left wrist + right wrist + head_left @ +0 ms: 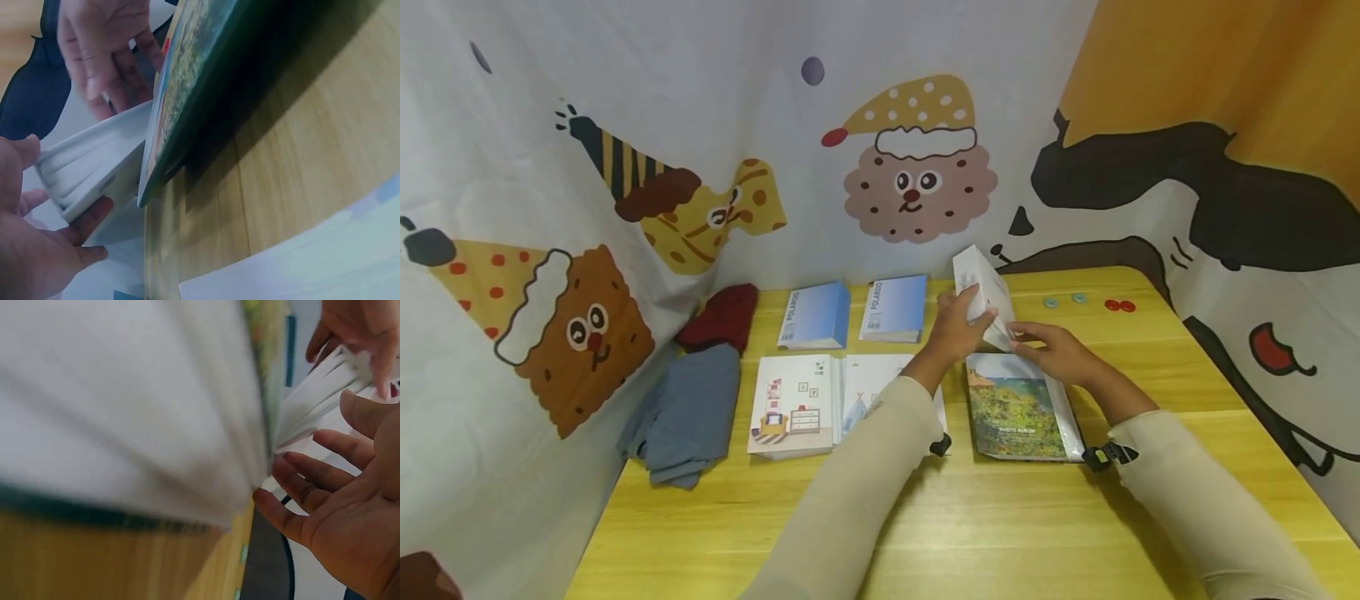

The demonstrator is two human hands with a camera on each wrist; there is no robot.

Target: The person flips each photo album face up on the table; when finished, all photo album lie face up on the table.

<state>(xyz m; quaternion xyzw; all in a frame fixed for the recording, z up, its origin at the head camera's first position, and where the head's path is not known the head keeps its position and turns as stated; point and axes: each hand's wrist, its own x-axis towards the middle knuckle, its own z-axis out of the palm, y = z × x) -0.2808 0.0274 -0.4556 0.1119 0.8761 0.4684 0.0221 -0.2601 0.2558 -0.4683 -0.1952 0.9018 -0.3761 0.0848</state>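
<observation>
White and tilted, a thick book [983, 287] is gripped at one end by the thumb and fingers of my left hand [957, 327], up behind the photo album [1011, 417] with the garden cover. My right hand [1058, 354] is at the book's lower right edge, loosely open, its fingers spread and slightly bent; I cannot tell how firmly they touch it. Whether the book's bottom edge meets the surface [962, 533], I cannot tell either

To the left of the photo album lie two pale books side by side, one [790, 404] drawn with a chair and drawers, the other [867, 379] with a tent and partly under my left sleeve [857, 483]. Behind them are two blue books [892, 307]. Far left, a blue-grey cloth [696, 408] lies by a dark red one [722, 318]. Right of my held book sit two pale blue buttons [1050, 303], then two red buttons [1127, 306] close together, before a cartoon-printed curtain [760, 83]
</observation>
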